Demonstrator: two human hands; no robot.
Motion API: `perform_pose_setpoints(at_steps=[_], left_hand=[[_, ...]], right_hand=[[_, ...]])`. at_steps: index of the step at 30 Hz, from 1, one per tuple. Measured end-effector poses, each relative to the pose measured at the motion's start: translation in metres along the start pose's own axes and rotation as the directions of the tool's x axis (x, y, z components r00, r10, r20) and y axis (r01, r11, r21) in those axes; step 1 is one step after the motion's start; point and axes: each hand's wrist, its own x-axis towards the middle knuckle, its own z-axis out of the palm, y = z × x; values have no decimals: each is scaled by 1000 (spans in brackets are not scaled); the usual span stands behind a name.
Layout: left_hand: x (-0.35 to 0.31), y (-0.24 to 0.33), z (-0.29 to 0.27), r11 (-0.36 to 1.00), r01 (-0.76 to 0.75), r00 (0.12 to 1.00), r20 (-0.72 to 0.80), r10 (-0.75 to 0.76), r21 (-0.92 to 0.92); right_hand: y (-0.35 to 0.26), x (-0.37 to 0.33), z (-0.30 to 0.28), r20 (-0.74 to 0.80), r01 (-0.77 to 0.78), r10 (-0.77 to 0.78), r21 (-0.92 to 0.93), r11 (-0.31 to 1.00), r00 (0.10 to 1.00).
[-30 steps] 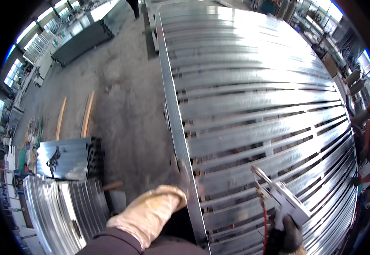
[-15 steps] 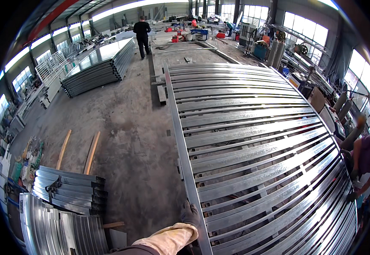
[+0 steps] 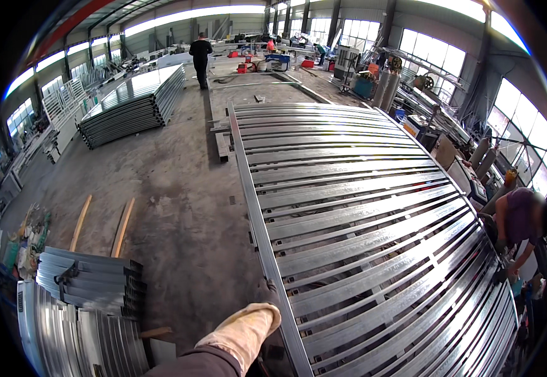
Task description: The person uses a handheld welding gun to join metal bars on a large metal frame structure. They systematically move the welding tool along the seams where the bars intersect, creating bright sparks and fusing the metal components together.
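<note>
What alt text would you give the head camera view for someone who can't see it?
A gloved left hand grips the long edge rail of a large frame of parallel grey metal bars in a factory hall. A co-worker bends over the far side; stacked metal panels lie beyond.

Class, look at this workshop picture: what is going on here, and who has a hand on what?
A person's gloved left hand rests on the long side rail of a large grid of galvanised steel bars laid flat. The right hand is out of view. A co-worker bends over the grid's far edge. Stacked steel sections lie on the concrete floor nearby.
</note>
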Motion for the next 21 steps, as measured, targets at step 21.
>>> perform_pose_setpoints(at_steps=[21], left_hand=[[-27, -49, 17, 997, -12, 997, 68, 18, -82]], right_hand=[[8, -73, -84, 56, -29, 28, 12, 1000, 998]])
